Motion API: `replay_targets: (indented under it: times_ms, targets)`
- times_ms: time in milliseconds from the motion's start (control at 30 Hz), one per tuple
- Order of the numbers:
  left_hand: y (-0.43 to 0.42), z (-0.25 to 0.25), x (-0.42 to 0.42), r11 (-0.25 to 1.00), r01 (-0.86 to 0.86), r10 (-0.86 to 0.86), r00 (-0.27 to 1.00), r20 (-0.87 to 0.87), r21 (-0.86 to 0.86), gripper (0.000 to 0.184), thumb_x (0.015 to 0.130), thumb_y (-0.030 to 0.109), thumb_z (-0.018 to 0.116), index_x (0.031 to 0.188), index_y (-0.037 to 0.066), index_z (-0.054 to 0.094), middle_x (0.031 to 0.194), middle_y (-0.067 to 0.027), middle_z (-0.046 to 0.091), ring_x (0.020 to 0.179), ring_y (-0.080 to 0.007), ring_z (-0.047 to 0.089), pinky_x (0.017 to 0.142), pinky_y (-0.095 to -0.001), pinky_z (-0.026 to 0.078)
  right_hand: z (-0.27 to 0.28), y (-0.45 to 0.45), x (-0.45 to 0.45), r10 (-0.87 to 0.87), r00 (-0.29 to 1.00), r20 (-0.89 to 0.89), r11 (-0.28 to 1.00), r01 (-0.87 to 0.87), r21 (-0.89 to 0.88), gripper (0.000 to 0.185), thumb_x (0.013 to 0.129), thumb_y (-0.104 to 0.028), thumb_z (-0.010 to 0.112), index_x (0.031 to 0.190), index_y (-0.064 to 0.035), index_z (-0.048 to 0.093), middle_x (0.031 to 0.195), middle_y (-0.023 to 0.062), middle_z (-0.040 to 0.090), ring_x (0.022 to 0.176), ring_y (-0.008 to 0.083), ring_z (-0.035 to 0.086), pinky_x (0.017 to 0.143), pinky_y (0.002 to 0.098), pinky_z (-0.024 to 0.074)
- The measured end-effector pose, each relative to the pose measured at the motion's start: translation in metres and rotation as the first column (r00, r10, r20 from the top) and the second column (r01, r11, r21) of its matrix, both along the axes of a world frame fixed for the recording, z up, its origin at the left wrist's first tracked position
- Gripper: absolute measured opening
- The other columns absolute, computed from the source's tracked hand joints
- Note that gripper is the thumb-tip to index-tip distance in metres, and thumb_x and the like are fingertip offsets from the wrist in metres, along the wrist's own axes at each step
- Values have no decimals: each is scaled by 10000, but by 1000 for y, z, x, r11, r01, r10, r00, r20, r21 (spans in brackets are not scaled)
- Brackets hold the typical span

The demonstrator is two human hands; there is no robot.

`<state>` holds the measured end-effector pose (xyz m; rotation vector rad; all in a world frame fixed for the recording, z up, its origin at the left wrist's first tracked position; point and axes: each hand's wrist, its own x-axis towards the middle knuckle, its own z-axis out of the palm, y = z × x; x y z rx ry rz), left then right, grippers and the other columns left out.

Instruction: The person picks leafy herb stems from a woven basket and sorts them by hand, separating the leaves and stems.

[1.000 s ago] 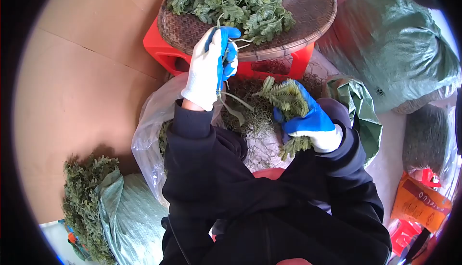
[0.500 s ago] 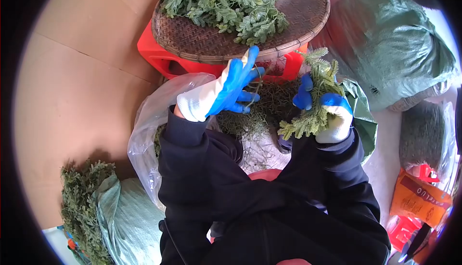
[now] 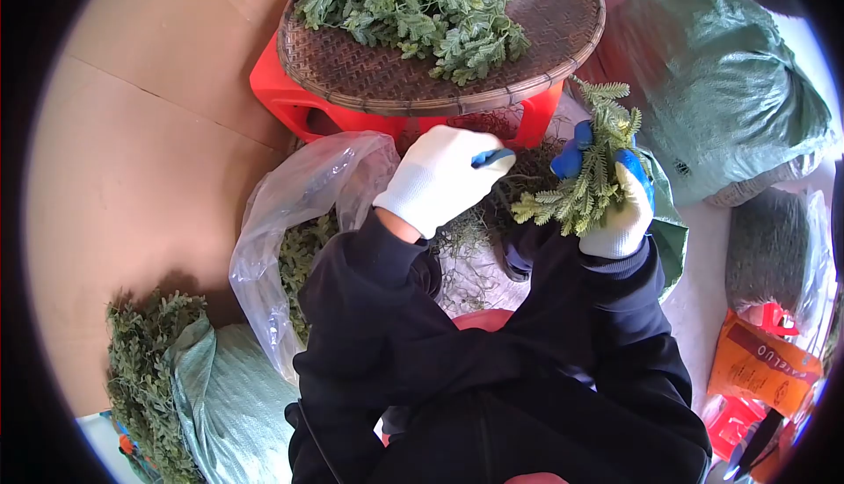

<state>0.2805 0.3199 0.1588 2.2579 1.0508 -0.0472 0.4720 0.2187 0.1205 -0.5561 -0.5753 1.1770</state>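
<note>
My left hand [image 3: 453, 172], in a white and blue glove, is turned back up with its fingers curled, below the front rim of the woven tray [image 3: 378, 101]. Whatever it may hold is hidden beneath it. Fingers of my right hand [image 3: 620, 207], gloved the same way, are wrapped round a green leafy sprig [image 3: 593, 172], whose tips point up and to the left. More leafy green sprigs [image 3: 422, 9] lie heaped on the tray, which rests on a red stool [image 3: 290, 88]. Between my legs, thin stems and scraps [image 3: 466, 233] are scattered on the floor.
A clear plastic bag [image 3: 264, 247] with greenery stands left of my legs. Lower left, a pale green sack [image 3: 233, 396] has foliage [image 3: 154, 378] spilling out. On the right are a large green sack [image 3: 721, 88], a dark bundle [image 3: 767, 247] and an orange packet [image 3: 763, 365].
My left hand has dropped from the tray's edge, spread its fingers, then turned over and curled them. My right hand has shifted right and the sprig now stands more upright.
</note>
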Motion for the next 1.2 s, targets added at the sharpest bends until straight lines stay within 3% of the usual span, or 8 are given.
replay_targets:
  times_ms: [200,267,433,533,733,967,1100,1200]
  targets:
    - [-20,-4,-1,762,193,311,728,611,-618,817,925,192,580,1523,175,24,1424,-46,341,1047,-73,453,892,-265,429,-15,-6,-7,-80,993,83,995,85,-55,335,956,-45,428,1271,60,469,1202,154,574,1084,249,581,918,358,469]
    - [-37,-7,12,693,312,346,648,679,-650,924,875,92,616,1521,180,-39,1371,-46,355,1006,-80,472,858,-262,435,-14,-1,1,-517,128,846,852,171,495,409,957,-2,452,1363,20,409,1308,140,519,1132,242,564,943,344,460]
    - [-41,0,27,577,300,671,357,650,-760,749,784,13,707,1419,39,311,1085,-56,609,815,-86,586,685,-249,500,-80,0,22,-560,-223,798,826,-73,559,506,934,-6,503,1412,11,340,1396,141,445,1217,245,500,1023,329,407]
    - [-37,3,11,879,68,372,522,768,-472,633,757,31,739,1316,4,445,1061,-55,636,877,-80,592,757,-252,506,-100,-1,39,-578,-408,707,815,-232,532,482,940,-17,483,1403,24,354,1406,150,436,1265,245,462,1054,316,375]
    - [-47,10,-48,869,-75,481,356,801,-489,558,713,1,758,1220,-40,530,1043,-57,652,929,-99,599,836,-267,493,-12,2,-1,503,638,583,765,-642,42,761,912,-371,546,1472,4,193,1392,131,418,1213,223,456,1023,342,338]
    - [-124,-63,-235,745,-369,576,-66,815,-557,590,792,48,634,1329,-44,407,1131,-203,590,901,-313,650,632,-418,583,12,3,-12,740,512,436,639,-739,-216,877,845,-499,635,1409,80,294,1206,132,551,1063,195,541,947,326,395]
    - [-172,-111,-302,175,-786,944,-37,327,-593,730,784,132,712,1398,-17,345,1273,-201,525,1115,-300,580,812,-408,552,10,2,-9,746,482,460,635,-722,-273,779,864,-445,632,1375,77,362,1150,102,588,1054,178,550,952,317,398]
    - [-194,-152,-326,304,-893,951,306,-47,334,873,748,297,763,1434,9,306,1361,-243,437,1248,-352,459,1026,-380,397,10,2,-13,765,459,452,616,-728,-301,716,877,-401,627,1360,71,388,1144,95,590,1048,169,552,954,314,399]
